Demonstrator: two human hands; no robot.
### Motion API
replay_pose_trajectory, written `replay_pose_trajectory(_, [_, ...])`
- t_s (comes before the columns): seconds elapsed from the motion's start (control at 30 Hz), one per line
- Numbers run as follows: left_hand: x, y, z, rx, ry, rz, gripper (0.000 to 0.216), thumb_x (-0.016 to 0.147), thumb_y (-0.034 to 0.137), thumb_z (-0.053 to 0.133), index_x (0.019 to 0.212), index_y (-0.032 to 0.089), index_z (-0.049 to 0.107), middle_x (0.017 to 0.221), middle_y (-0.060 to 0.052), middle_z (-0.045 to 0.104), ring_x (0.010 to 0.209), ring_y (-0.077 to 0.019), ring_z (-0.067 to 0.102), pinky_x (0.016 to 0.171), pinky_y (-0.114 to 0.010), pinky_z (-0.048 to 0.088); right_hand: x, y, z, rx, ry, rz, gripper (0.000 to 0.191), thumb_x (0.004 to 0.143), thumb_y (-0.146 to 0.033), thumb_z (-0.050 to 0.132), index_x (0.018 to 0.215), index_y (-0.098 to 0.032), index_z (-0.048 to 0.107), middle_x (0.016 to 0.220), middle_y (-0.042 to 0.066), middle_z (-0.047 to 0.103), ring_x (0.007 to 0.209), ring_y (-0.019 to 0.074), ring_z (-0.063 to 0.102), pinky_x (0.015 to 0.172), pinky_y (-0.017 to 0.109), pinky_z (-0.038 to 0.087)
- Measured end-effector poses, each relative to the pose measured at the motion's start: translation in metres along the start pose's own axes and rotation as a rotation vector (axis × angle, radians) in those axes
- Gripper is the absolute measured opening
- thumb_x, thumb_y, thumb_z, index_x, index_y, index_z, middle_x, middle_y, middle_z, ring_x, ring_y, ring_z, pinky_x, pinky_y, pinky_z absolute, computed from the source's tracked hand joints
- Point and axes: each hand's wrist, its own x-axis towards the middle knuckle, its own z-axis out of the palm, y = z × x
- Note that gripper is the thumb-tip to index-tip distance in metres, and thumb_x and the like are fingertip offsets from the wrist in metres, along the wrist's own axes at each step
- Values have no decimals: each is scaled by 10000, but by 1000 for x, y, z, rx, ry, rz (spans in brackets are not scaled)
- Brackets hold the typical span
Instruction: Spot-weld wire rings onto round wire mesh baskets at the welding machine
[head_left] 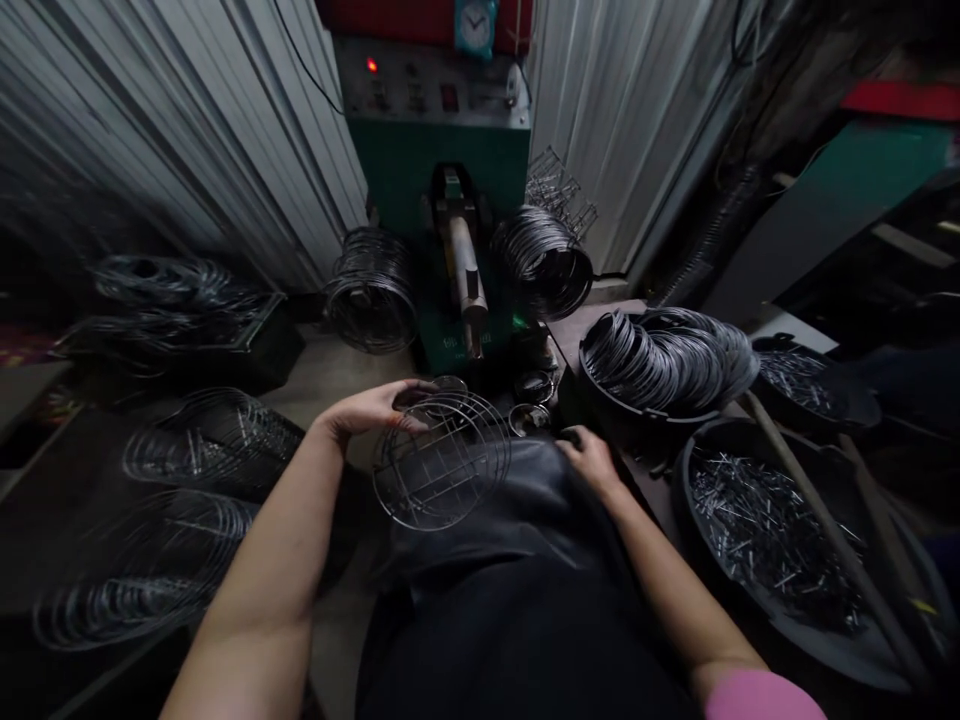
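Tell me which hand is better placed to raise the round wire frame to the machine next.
Left, probably: the left hand holds the wire frame, while the right hand is apart from it.

Wire frame (pixel 442 460): silver-grey, crossed bars forming a grid inside round rims. Machine (pixel 397 160): dark green, with grey panel (pixel 435 90) and glowing red lamp (pixel 372 65). Clock (pixel 475 30): light blue, white dial. Wall (pixel 202 90): pale grey, striped by ribs. Apron (pixel 540 510): black. Sleeve (pixel 765 697): pink. Wire rings (pixel 667 355): silver-grey. Short rods (pixel 772 530): silver. Pole (pixel 806 495): greyish brown.
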Motion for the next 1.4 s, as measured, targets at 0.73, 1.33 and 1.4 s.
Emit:
replay_pose_trajectory(0.73, [-6,17,55,334,153,71,803,540,420,801,1230,152,489,1244,-120,529,1151,-277,495,1022,-386,377,-34,35,22,1029,82,265,233,759,-300,533,967,-196,517,729,-15,534,605,108,523,615,251,453])
replay_pose_trajectory(1.33, [39,-74,69,439,159,73,729,579,643,645,1184,249,550,1210,-99,574,1090,-349,561,945,-464,470,-69,68,-39,1198,16,645,267,666,-128,561,927,-186,553,570,-35,545,440,107,466,452,253,390])
replay_pose_trajectory(1.4, [44,-78,67,444,120,43,719,595,643,636,1193,256,545,1219,-97,574,1096,-344,561,934,-460,483,-76,84,-74,1180,107,621,267,677,-126,560,934,-196,553,593,-36,549,477,102,489,486,248,413])
